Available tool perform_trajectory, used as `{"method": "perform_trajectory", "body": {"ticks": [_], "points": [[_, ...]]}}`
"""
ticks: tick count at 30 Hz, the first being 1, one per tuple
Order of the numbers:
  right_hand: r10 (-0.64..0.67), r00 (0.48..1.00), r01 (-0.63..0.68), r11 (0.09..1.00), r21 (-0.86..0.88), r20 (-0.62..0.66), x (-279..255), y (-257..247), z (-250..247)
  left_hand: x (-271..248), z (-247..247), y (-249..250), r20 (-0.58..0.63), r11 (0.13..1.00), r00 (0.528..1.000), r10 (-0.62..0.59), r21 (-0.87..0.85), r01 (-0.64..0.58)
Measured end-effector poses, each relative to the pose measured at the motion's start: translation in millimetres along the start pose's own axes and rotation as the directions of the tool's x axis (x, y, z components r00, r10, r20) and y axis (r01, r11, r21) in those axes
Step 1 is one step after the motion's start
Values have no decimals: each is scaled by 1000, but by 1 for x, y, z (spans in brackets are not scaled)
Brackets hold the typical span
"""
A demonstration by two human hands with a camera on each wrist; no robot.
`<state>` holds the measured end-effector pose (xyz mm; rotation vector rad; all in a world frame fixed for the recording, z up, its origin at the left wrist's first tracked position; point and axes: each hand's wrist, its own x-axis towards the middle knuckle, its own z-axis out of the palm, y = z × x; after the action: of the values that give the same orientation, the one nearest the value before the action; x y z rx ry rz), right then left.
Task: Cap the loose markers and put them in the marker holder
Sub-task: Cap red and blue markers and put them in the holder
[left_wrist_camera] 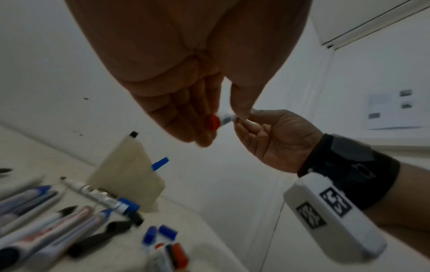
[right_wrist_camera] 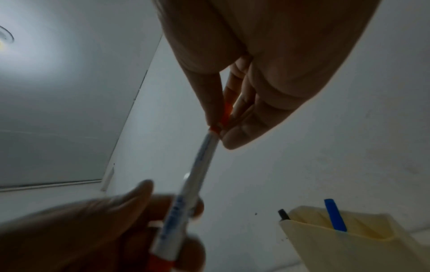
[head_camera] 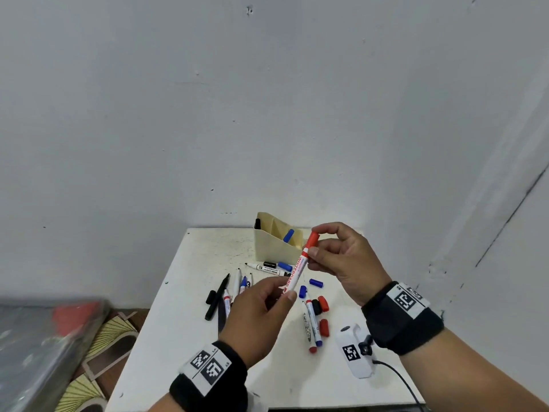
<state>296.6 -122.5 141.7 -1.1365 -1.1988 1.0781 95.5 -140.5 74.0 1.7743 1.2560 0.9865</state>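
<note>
Both hands are gripping a red marker [head_camera: 297, 270]: left hand [head_camera: 258, 316] pinching its barrel, right hand [head_camera: 347, 260] pinching its cap [head_camera: 312, 239].

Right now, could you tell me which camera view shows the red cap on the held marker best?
The head view: the red cap sits sharp and unobstructed on the marker, pinched by the right hand. The right wrist view shows only an orange sliver between shadowed fingers. In the left wrist view the cap is hidden; only the marker's red tail end shows.

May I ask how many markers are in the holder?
2: a black marker at the left end of the holder, a blue marker near its middle; others may be hidden.
</note>
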Motion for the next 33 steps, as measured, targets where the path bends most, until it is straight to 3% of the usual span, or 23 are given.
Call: {"method": "perform_trajectory", "body": {"ticks": [4, 7, 10, 13, 22, 33], "points": [[-59, 984, 33, 987, -159, -166, 35, 14, -14, -2, 7, -43, 101, 979, 986, -136, 166, 118], [-137, 958, 34, 927, -373, -252, 72, 27, -24, -7, 10, -69, 263, 948, 931, -252, 259, 183], [-180, 938, 24, 887, -461, -298, 107, 40, -27, -5, 15, -89, 338, 929, 877, -342, 259, 263], [-183, 941, 14, 860, -510, -283, 142, 57, -24, 2, 18, -105, 359, 911, 854, -375, 311, 270], [-108, 973, -48, 776, -629, -207, 187, 118, -13, 6, 23, -129, 336, 912, 859, -386, 276, 302], [-44, 960, -142, 777, -614, -277, 162, 124, -31, 5, 23, -130, 321, 919, 871, -372, 262, 296]]}}
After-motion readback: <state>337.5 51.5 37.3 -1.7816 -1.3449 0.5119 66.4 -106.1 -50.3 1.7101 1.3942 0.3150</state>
